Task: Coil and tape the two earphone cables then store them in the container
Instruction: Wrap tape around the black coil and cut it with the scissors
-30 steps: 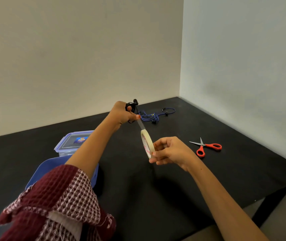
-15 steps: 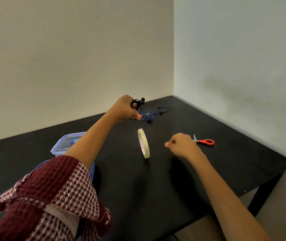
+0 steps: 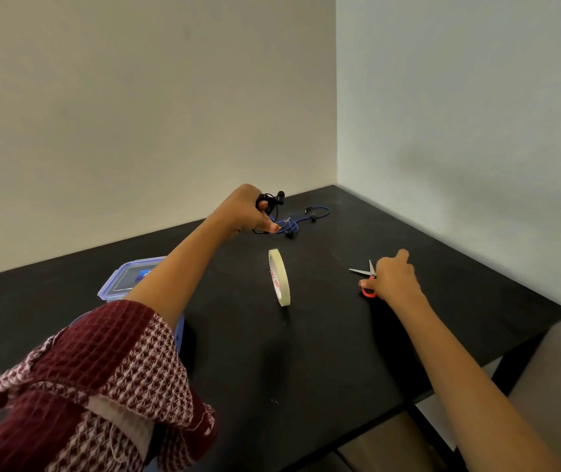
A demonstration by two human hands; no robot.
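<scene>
Gripping the light, springy black earphone coil with fingers of the left hand, grasping the scissors with right hand fingers. Best pinched across bundled loops.

a matte black table stands pushed into the room's corner, one dark leg showing at its right end. the left wall is plain beige and the right wall a cooler pale grey, both softly lit. light tan floor shows below the table's near edge.
</scene>
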